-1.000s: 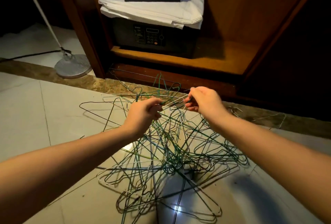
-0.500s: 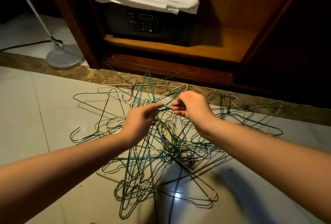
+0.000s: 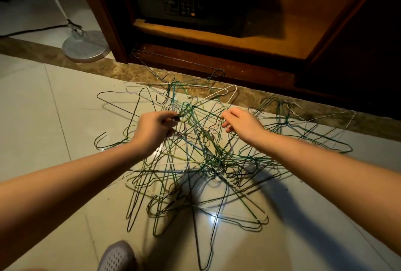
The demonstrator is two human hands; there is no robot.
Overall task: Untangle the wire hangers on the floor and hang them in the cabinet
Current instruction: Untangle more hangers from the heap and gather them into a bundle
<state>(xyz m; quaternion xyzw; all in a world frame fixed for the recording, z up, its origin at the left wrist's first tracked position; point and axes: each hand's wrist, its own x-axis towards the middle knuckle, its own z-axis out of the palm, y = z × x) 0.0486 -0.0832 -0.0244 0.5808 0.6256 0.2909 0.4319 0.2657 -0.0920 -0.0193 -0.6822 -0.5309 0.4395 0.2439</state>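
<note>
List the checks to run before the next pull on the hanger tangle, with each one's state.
1. Left hand gripping wires: ok, closed on strands.
2. Right hand gripping: cannot tell, fingers only loosely curled at the wires.
3. One hanger isolated from the hanger pile: not ok, all interlocked.
4. Pile clear of the shoe: ok.
5. Cabinet opening unobstructed: ok.
6. Hanging rail in view: not ok.

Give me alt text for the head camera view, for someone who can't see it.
Two bare hands, left hand and right hand, pull at a tangled pile of wire hangers on a tiled floor. Beyond stands an open wooden cabinet holding a safe.
</note>
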